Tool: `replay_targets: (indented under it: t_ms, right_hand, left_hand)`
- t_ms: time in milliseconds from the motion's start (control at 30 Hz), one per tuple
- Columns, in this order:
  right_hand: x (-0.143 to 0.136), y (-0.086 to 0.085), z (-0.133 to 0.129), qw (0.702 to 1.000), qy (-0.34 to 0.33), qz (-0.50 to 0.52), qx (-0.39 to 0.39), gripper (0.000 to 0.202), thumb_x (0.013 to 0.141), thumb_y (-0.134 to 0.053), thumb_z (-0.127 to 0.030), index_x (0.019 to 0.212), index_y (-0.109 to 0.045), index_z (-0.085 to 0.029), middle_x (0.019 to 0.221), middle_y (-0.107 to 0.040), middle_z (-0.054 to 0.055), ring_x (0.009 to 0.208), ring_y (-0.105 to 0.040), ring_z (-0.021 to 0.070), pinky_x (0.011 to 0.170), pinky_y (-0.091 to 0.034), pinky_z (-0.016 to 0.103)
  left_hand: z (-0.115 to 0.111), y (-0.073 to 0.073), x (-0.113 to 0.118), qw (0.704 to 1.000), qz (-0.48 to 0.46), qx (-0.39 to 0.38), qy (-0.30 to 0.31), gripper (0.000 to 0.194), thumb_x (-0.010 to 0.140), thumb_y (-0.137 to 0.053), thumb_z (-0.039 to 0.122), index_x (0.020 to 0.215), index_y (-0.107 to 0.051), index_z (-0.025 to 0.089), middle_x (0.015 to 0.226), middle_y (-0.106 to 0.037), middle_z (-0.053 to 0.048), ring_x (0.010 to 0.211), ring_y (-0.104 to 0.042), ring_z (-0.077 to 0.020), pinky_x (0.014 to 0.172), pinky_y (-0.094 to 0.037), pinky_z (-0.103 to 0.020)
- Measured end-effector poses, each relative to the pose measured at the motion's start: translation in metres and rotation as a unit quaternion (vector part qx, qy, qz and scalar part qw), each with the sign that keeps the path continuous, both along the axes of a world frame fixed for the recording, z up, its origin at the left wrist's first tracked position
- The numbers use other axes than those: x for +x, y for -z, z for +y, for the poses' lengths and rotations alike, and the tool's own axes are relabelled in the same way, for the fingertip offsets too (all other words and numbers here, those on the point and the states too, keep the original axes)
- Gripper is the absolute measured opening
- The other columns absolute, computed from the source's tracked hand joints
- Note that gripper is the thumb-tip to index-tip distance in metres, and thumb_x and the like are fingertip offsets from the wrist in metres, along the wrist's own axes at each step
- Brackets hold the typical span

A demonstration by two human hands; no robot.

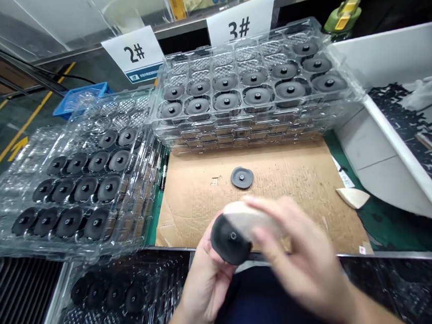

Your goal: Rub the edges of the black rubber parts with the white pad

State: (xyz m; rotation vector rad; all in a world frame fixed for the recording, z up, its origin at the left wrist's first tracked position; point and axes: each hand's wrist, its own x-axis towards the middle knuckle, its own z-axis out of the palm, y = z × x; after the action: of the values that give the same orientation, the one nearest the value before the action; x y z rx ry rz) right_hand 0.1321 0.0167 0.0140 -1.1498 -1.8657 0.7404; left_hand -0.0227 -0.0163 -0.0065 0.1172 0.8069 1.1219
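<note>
A black round disc [228, 243] with a small metal centre is held by its edge in my left hand [206, 277], above the front edge of the cardboard. Pinched in my right hand [305, 250] is a cream-coloured pad [245, 218], blurred, which overlaps the upper right of the disc's face. Whether the pad is pressed onto the disc I cannot tell. A second black disc [242, 178] lies flat on the cardboard sheet [295, 175], just beyond my hands. At the sheet's right side rests another cream pad [353, 197].
Stacked clear plastic trays [235, 125] with discs stand at the back, below a "3#" sign [240, 23]. More clear trays [130, 213] with discs are at left. A white bin [390, 143] at right holds small black parts [402, 112] and a glove [427, 93].
</note>
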Motion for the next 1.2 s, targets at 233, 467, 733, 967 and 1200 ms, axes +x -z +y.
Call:
replay_targets:
  t_ms: [233, 467, 733, 967, 1200]
  right_hand:
    - [-0.031, -0.022, 0.001, 0.990, -0.132, -0.040, 0.040, 0.026, 0.084, -0.041, -0.011, 0.107, -0.053, -0.012, 0.083, -0.063, 0.006, 0.070, -0.053, 0.0159, 0.066, -0.039, 0.032]
    - [-0.010, -0.026, -0.001, 0.978, -0.204, -0.031, 0.031, 0.027, 0.084, -0.043, -0.010, 0.108, -0.054, -0.015, 0.083, -0.062, 0.003, 0.073, -0.053, 0.0136, 0.068, -0.038, 0.029]
    - [0.007, -0.011, 0.017, 0.990, -0.136, -0.020, 0.033, 0.035, 0.085, -0.042, -0.010, 0.110, -0.058, -0.027, 0.083, -0.062, 0.002, 0.071, -0.052, 0.0136, 0.066, -0.040, 0.029]
    - [0.016, 0.048, 0.005, 0.961, 0.035, 0.073, -0.265, 0.029, 0.087, -0.047, -0.032, 0.112, -0.057, -0.024, 0.114, -0.060, 0.005, 0.104, -0.056, 0.0199, 0.087, -0.046, 0.036]
    - [0.020, 0.078, -0.038, 0.948, -0.048, 0.008, -0.314, 0.032, 0.085, -0.046, -0.033, 0.112, -0.057, -0.019, 0.110, -0.063, 0.009, 0.104, -0.057, 0.0252, 0.088, -0.046, 0.043]
  left_hand:
    - [-0.002, -0.001, 0.001, 0.996, 0.061, 0.006, -0.058, 0.043, 0.068, -0.069, 0.022, 0.109, -0.059, 0.027, 0.109, -0.065, -0.001, 0.101, -0.060, -0.0183, 0.088, -0.047, -0.026]
    - [-0.001, -0.010, -0.011, 1.000, 0.003, 0.030, -0.003, 0.047, 0.059, -0.075, 0.025, 0.104, -0.062, 0.027, 0.108, -0.067, 0.000, 0.100, -0.060, -0.0208, 0.090, -0.046, -0.029]
    - [0.002, -0.009, -0.007, 0.998, -0.053, 0.019, 0.031, 0.056, 0.059, -0.074, 0.030, 0.113, -0.057, 0.024, 0.111, -0.065, -0.006, 0.100, -0.061, -0.0204, 0.086, -0.048, -0.028]
    - [-0.004, -0.010, -0.020, 0.991, -0.101, 0.026, 0.080, 0.050, 0.062, -0.070, 0.036, 0.110, -0.059, 0.028, 0.119, -0.060, -0.005, 0.107, -0.056, -0.0265, 0.087, -0.046, -0.033]
    - [-0.003, -0.003, -0.016, 0.990, -0.112, 0.045, 0.072, 0.048, 0.065, -0.069, 0.035, 0.111, -0.059, 0.026, 0.116, -0.062, -0.006, 0.103, -0.059, -0.0267, 0.086, -0.046, -0.032]
